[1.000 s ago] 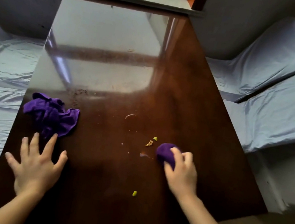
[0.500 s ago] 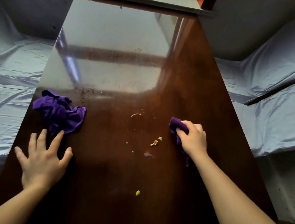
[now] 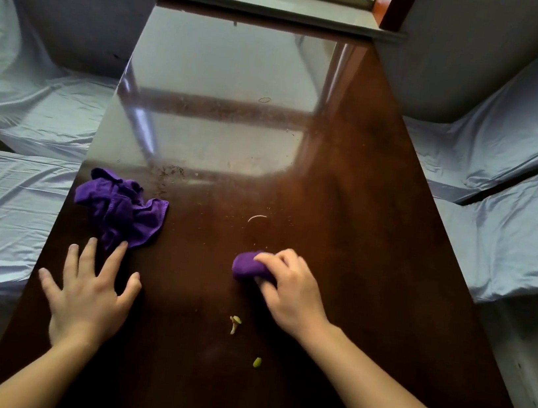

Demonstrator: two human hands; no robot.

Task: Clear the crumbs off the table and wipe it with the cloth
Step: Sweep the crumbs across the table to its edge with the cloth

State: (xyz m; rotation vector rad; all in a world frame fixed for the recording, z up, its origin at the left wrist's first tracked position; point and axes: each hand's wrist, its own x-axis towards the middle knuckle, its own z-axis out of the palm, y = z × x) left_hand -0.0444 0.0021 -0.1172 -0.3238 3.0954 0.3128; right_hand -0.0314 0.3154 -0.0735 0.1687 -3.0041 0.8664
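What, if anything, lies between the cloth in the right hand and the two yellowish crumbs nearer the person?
Nothing visible. Only bare table separates the balled cloth in the right hand from the crumbs. The left hand and the crumpled cloth lie off to the left.

cloth (image 3: pixel 246 266): purple wad on table (image 3: pixel 357 251) | crumbs (image 3: pixel 234 323): yellowish, seemingly two bits
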